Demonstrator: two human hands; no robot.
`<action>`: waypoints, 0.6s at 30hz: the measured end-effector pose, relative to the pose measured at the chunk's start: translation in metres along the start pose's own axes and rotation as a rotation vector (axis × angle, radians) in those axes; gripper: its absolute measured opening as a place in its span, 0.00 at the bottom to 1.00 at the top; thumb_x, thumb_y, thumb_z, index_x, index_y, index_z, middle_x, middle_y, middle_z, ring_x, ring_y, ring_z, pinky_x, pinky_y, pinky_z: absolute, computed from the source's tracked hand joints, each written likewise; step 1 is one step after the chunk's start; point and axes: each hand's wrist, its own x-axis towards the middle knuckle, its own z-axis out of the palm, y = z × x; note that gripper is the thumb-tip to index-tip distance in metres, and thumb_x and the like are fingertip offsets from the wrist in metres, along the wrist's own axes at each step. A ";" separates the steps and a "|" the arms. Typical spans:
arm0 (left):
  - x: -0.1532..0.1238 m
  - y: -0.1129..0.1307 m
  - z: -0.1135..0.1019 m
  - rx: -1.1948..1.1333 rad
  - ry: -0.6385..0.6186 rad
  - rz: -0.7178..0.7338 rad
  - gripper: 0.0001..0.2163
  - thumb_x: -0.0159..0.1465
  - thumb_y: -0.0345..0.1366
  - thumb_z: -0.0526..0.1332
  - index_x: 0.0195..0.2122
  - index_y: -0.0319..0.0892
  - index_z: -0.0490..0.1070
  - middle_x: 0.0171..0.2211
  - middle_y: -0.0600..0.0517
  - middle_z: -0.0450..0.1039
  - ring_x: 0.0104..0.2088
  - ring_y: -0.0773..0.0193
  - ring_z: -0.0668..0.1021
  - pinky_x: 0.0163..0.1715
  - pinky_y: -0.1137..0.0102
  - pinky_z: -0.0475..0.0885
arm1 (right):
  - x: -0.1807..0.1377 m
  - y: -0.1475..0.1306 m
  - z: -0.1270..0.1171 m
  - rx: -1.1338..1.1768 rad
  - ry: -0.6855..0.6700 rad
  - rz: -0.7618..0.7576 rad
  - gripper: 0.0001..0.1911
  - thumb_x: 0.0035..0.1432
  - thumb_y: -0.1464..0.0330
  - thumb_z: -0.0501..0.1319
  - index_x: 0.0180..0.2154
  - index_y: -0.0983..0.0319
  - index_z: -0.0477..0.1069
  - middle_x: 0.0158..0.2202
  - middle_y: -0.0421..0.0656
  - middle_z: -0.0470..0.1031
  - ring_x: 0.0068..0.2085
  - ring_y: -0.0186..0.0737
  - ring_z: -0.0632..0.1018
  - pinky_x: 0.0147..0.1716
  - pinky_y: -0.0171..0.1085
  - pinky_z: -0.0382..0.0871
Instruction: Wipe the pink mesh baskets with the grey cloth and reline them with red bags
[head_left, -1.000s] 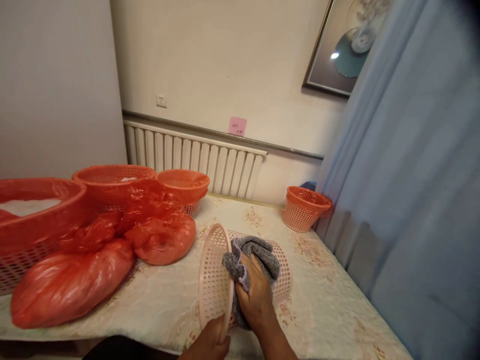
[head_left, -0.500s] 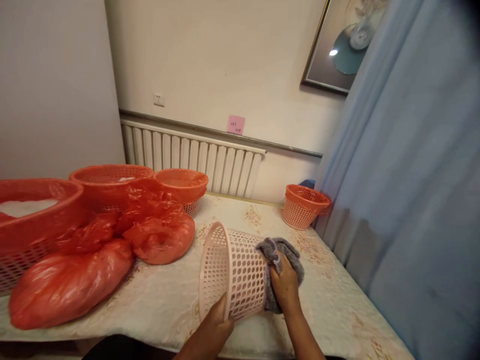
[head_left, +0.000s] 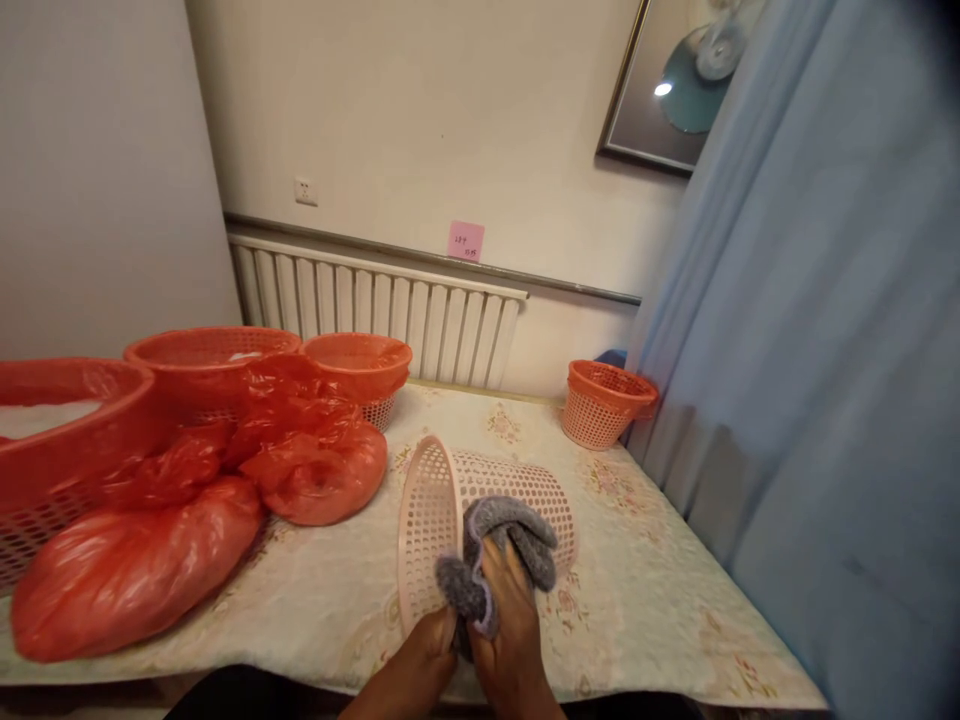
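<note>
A pale pink perforated basket (head_left: 525,490) lies on its side on the table, its open rim facing left. My left hand (head_left: 420,665) grips the near part of that rim. My right hand (head_left: 506,640) presses a grey cloth (head_left: 502,540) against the basket's side close to the rim. The cloth bunches over my fingers and hides part of the basket wall.
Red plastic bags (head_left: 187,520) and several orange baskets (head_left: 360,365) crowd the table's left side. Another orange basket (head_left: 604,400) stands at the far right corner. A blue curtain (head_left: 810,350) hangs along the right; a white radiator (head_left: 375,315) runs behind. The floral tablecloth (head_left: 660,610) covers the table.
My right hand has drawn the cloth back from the basket's bottom end to the side near the rim. The left hand keeps hold of the rim.
</note>
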 end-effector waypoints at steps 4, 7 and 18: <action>-0.008 -0.012 0.000 0.102 -0.007 -0.078 0.24 0.50 0.23 0.50 0.45 0.42 0.74 0.45 0.51 0.77 0.51 0.53 0.72 0.59 0.59 0.60 | 0.052 -0.005 -0.014 0.075 -0.059 -0.026 0.30 0.57 0.70 0.54 0.62 0.64 0.58 0.59 0.49 0.67 0.62 0.50 0.65 0.60 0.54 0.60; -0.011 -0.012 0.002 0.097 -0.029 -0.060 0.25 0.48 0.23 0.49 0.45 0.43 0.75 0.45 0.52 0.77 0.50 0.53 0.73 0.59 0.60 0.60 | 0.076 -0.002 -0.018 0.094 -0.063 0.043 0.29 0.55 0.73 0.54 0.60 0.63 0.61 0.58 0.47 0.69 0.60 0.47 0.67 0.61 0.51 0.59; 0.011 0.018 0.006 -0.124 0.120 -0.055 0.28 0.52 0.25 0.53 0.57 0.38 0.65 0.55 0.47 0.71 0.58 0.52 0.69 0.63 0.57 0.55 | 0.050 -0.002 -0.011 0.030 -0.033 0.031 0.29 0.55 0.70 0.57 0.59 0.64 0.62 0.58 0.49 0.68 0.61 0.51 0.66 0.60 0.55 0.60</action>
